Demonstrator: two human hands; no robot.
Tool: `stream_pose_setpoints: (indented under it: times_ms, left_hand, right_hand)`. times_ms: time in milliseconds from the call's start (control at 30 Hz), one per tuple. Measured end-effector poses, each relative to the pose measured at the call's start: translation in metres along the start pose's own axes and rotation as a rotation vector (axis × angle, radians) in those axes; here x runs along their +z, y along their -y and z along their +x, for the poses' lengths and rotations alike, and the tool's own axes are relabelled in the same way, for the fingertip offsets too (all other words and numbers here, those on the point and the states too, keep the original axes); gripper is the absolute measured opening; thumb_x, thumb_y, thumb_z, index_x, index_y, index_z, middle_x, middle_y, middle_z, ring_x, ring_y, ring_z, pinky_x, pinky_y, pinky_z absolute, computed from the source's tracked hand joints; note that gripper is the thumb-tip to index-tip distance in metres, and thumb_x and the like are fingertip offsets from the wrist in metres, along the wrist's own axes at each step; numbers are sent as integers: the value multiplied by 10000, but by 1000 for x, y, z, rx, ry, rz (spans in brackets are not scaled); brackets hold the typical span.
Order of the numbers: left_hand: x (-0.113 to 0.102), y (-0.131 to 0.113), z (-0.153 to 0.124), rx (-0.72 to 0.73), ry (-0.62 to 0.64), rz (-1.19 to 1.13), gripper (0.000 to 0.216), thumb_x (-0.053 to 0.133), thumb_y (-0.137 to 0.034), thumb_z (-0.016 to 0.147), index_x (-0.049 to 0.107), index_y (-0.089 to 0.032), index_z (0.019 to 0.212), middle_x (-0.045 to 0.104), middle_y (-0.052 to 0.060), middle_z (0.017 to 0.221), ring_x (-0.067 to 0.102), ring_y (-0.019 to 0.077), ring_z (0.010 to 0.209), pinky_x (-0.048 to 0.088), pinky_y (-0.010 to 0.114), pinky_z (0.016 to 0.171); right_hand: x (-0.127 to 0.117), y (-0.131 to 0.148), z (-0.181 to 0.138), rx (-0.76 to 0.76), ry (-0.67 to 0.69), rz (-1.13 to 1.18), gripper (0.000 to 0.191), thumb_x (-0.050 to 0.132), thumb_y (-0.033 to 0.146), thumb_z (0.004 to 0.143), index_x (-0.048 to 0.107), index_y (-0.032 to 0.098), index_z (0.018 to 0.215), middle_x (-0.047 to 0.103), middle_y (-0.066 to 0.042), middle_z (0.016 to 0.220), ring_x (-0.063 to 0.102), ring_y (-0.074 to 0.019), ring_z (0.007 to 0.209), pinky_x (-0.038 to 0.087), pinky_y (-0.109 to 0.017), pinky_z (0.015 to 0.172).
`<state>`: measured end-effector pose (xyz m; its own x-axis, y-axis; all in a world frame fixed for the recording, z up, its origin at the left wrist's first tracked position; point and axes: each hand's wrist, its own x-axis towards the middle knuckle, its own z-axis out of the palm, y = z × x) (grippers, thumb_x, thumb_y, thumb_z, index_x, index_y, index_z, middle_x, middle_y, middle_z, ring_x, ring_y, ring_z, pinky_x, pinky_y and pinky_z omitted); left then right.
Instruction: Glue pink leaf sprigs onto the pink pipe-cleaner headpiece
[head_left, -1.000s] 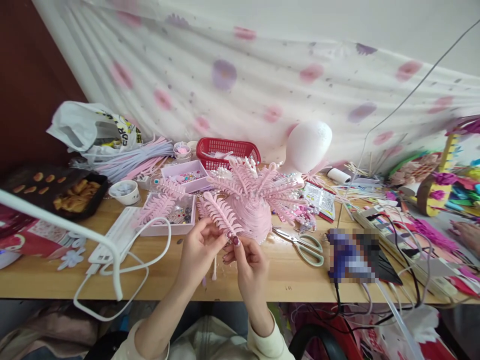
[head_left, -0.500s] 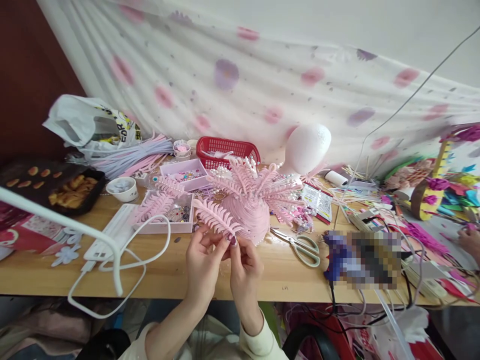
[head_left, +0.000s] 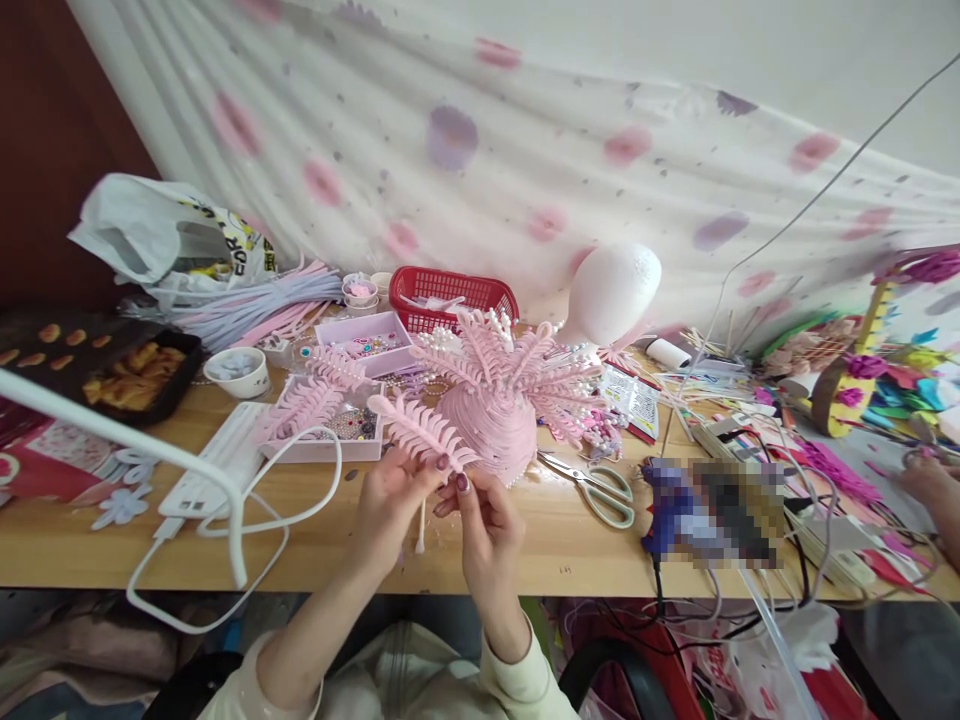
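Above the table's front, my left hand [head_left: 386, 510] pinches a pink fuzzy feather-shaped leaf [head_left: 416, 430] with curled fronds, its tip pointing up and left. My right hand [head_left: 487, 525] is closed at the leaf's lower right end, thumb against fingers; the exact grip there is partly hidden. Right behind the hands stands a pink cord-wrapped dome [head_left: 491, 435], topped with similar pink fronds [head_left: 487, 350] and white bead sprays. Two more pink leaves [head_left: 304, 405] rest over a bead box [head_left: 322, 450] to the left. A thin white stick [head_left: 420, 535] shows below my left hand.
Scissors [head_left: 592, 490] lie right of the dome. A white foam head [head_left: 611, 295] and a red basket [head_left: 454, 290] stand behind. A white power strip [head_left: 214, 460] and looping cable are at left. At far right, another person's hand [head_left: 934, 485] is over the table.
My hands have shifted slightly, and the leaf has moved a little left and up. My right fingertips sit lower beside its end. The white stick has come into view under my left hand.
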<state>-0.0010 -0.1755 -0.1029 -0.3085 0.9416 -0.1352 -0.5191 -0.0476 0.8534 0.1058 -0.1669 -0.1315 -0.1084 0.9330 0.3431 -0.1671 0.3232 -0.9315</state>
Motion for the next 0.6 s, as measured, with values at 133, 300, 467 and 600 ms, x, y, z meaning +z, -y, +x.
stream_pose_setpoints:
  times_ms: [133, 300, 467, 600]
  left_hand:
    - [-14, -13, 16, -4, 86, 106, 362, 808, -466, 683, 643, -151, 753, 605, -16, 643, 543, 118, 583, 436, 237, 535]
    - [-17, -32, 29, 64, 125, 427, 313, 809, -393, 632, 608, -154, 646, 599, -9, 647, 550, 137, 659, 428, 248, 620]
    - [-18, -44, 35, 89, 225, 710, 255, 721, -400, 647, 627, -163, 645, 626, 1, 645, 544, 156, 642, 418, 264, 611]
    - [-16, -46, 33, 170, 213, 887, 231, 658, -376, 681, 582, -190, 567, 599, -12, 576, 517, 152, 584, 379, 257, 566]
  right_hand:
    - [5, 1, 1, 107, 49, 130, 174, 614, 365, 950, 682, 214, 896, 722, -2, 706, 648, -109, 544, 547, -227, 578]
    - [5, 4, 5, 285, 97, 176, 272, 690, 463, 875, 682, 191, 857, 706, -6, 650, 616, -104, 483, 527, -222, 519]
    - [0, 7, 11, 404, 67, 179, 371, 745, 535, 778, 658, 175, 779, 659, 11, 565, 551, -95, 400, 505, -229, 458]
    - [-1, 5, 12, 447, -14, 86, 377, 748, 528, 749, 604, 183, 705, 587, 44, 481, 501, -85, 361, 427, -198, 376]
